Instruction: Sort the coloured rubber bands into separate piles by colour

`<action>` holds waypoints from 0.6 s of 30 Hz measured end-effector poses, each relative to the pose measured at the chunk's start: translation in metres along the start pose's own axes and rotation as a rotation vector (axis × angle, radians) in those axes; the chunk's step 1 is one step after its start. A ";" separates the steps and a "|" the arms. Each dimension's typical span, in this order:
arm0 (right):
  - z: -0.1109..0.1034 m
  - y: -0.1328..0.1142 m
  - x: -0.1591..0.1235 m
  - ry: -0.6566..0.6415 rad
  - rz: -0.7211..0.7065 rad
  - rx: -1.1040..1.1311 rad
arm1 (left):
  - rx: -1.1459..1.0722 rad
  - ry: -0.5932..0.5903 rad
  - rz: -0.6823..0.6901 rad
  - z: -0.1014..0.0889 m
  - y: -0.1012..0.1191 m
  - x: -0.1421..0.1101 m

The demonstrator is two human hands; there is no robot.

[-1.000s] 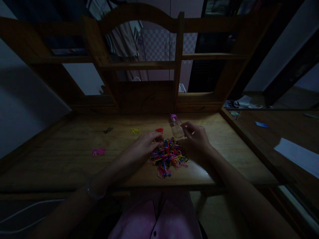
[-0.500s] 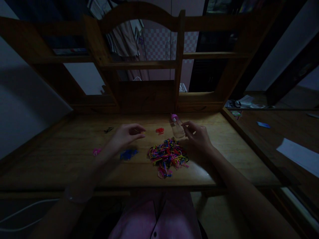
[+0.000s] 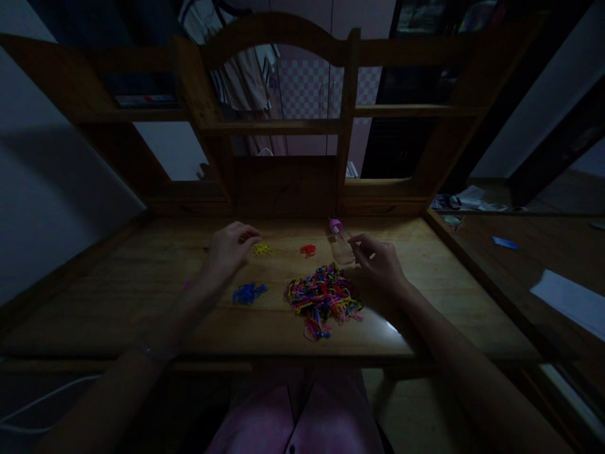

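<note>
A tangled heap of multicoloured rubber bands (image 3: 324, 293) lies on the wooden desk in front of me. My left hand (image 3: 227, 252) hovers just left of a small pile of yellow rubber bands (image 3: 263, 250); its thumb and fingertips are drawn together, and anything between them is too dark to make out. Above the heap's right side is my right hand (image 3: 378, 257), its thumb and forefinger pinched beside a clear bottle with a pink top (image 3: 343, 247). What it pinches, if anything, does not show. Blue rubber bands (image 3: 248, 292) lie nearer me, and red ones (image 3: 308, 250) sit farther back.
A bit of pink (image 3: 186, 285) and a dark bit (image 3: 206, 249) show beside my left arm, partly hidden by it. A wooden shelf unit (image 3: 283, 128) rises at the desk's back. White paper (image 3: 570, 299) and a blue card (image 3: 504, 243) lie on the surface at right.
My left hand has drawn back left and slightly up, uncovering the yellow pile and covering more of the dark and pink bits. The right hand keeps its pinch; the view has shifted slightly.
</note>
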State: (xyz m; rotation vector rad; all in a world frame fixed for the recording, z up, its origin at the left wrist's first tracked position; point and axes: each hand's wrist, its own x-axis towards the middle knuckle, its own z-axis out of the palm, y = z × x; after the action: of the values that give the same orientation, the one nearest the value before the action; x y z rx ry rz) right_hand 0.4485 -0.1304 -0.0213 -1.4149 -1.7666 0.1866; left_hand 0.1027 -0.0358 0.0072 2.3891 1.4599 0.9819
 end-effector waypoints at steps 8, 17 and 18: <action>-0.002 -0.001 -0.001 -0.002 0.010 0.000 | 0.091 -0.380 0.079 0.020 0.004 -0.002; -0.001 0.003 0.000 0.015 0.004 0.006 | -0.204 -0.518 0.429 0.008 0.127 -0.027; -0.002 0.004 0.001 0.021 0.004 0.003 | -0.217 -0.519 0.458 0.013 0.137 -0.026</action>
State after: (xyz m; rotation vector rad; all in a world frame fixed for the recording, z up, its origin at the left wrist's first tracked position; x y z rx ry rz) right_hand 0.4527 -0.1291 -0.0224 -1.4131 -1.7454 0.1758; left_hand 0.2026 -0.1247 0.0494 2.5875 0.6139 0.4880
